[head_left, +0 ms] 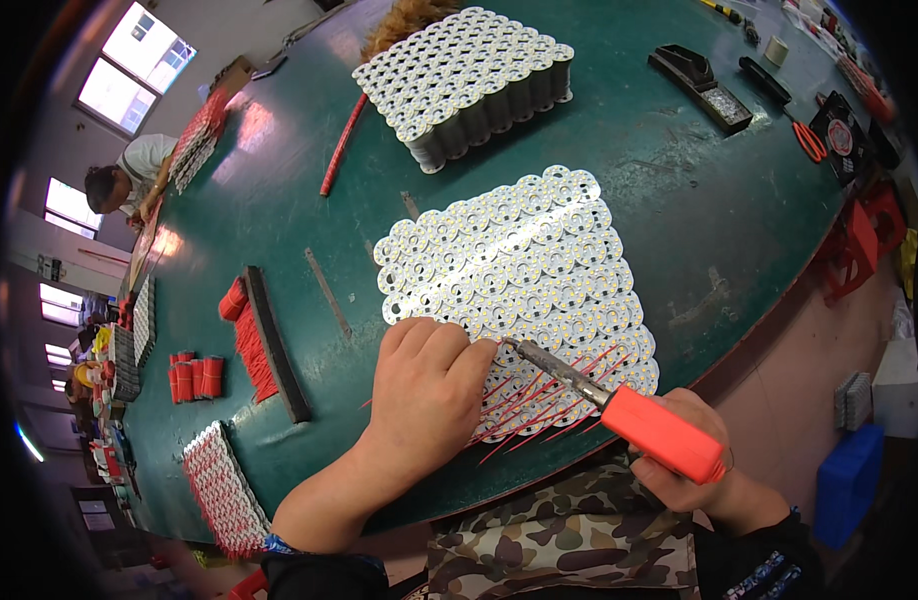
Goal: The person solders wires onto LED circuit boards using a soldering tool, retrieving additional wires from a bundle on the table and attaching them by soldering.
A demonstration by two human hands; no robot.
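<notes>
A sheet of round white LED boards (519, 270) lies flat on the green bench (699, 210), red wire leads (539, 405) fanning out from its near edge. The left hand (429, 385) presses down on that near edge, fingers curled together over the boards and wires. Just to its right, the right hand (694, 460) is clamped around the orange handle of a soldering iron (619, 405), whose metal tip touches the boards beside the left fingertips. Beyond the hands stands a block of stacked white boards (474, 80). Left of the left hand lie bundles of red wire (241, 335) along a black bar (274, 345).
</notes>
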